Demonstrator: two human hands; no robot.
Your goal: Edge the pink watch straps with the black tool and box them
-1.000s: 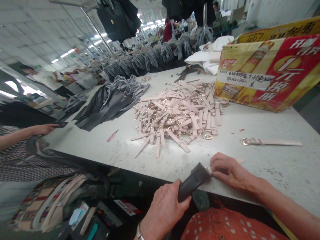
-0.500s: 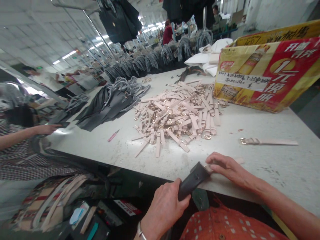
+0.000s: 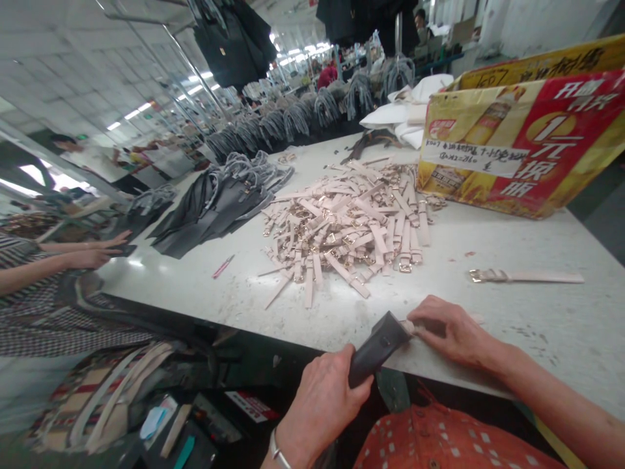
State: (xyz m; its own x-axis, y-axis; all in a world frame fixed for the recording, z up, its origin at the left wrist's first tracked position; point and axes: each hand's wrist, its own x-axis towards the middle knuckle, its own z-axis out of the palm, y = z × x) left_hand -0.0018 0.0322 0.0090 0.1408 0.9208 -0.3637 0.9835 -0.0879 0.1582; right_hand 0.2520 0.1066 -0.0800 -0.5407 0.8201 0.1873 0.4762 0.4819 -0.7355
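My left hand (image 3: 332, 391) is wrapped round a dark tool (image 3: 378, 348) with a squared end, held at the table's front edge. At that end my right hand (image 3: 452, 329) pinches a pale strap piece (image 3: 409, 327), which reaches into the tool; most of it is hidden by the fingers. Beyond my hands lies a heap of pale pink straps with gold buckles (image 3: 342, 225). A single buckled strap (image 3: 532, 277) rests flat to the right, above my right forearm.
A yellow and red carton (image 3: 517, 146) stands at the back right. Grey bag pieces (image 3: 215, 205) lie left of the heap, near a small pink tool (image 3: 223, 266). At the left edge, a person's hands (image 3: 100, 253) touch a dark item. White material (image 3: 407, 114) lies behind.
The dark tool and my right fingers have shifted very slightly. At the left, the other person has leaned back and both their hands now show at the dark item.
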